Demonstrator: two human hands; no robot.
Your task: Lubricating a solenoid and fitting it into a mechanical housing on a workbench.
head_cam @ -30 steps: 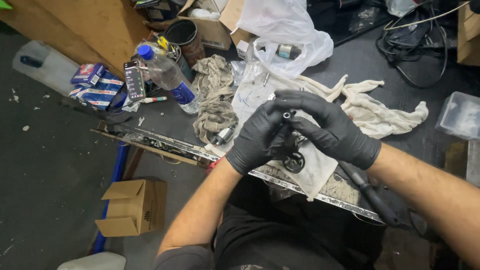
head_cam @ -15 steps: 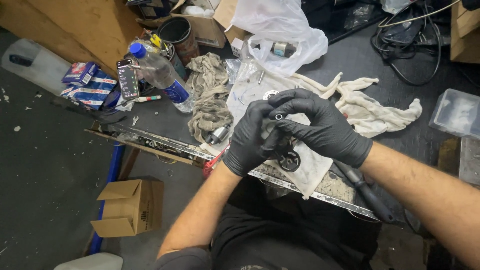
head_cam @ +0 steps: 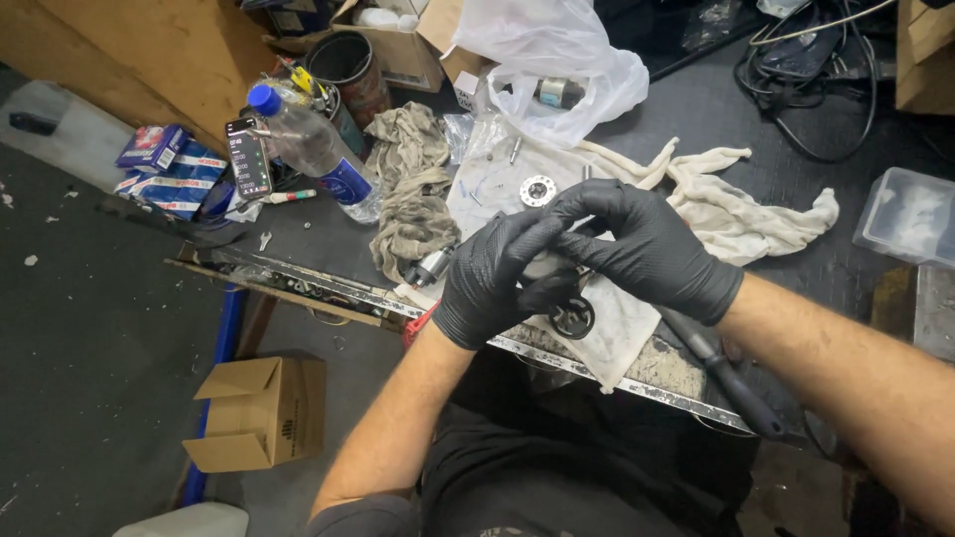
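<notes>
Cardboard box (head_cam: 254,410): sitting on the floor, well to the left of and below your fingers.
Plastic bottle (head_cam: 313,149): lying tilted on the workbench, up and left of your fingers, with a phone (head_cam: 249,157) just beside it.
Grey rag (head_cam: 413,189): lying bunched left of your left fingertips.
Left hand (head_cam: 492,278): you are curling the black-gloved fingers closed around a small metal part (head_cam: 545,267), which is mostly hidden.
Metal part: sitting between both sets of fingers, above a black round piece (head_cam: 574,318) on the white cloth (head_cam: 617,333).
Right hand (head_cam: 647,249): you are wrapping its fingers over the left ones, pinching the same part.
Clear plastic container (head_cam: 910,214): resting far right of your fingers.
</notes>
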